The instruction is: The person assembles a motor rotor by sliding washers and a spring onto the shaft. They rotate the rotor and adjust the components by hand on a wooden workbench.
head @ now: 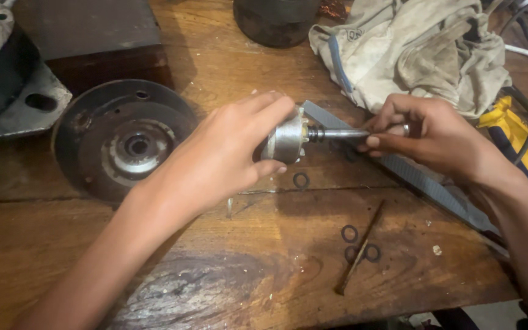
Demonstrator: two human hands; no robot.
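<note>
Together, our hands hold a small motor rotor [288, 139] level above the wooden workbench [245, 281]. Our left hand [227, 153] is clamped around its metal body; our right hand [426, 131] pinches its shaft [343, 132] between closed fingers. Black washers [349, 233] lie near us, a round metal end plate [123, 143] left, a crumpled cloth [410, 49] far right.

On my counter [44, 244] I count four black rings [349, 233], one round metal disc [123, 140], one flat file [423, 177], one thin rod [359, 247], one rag [417, 49].
</note>
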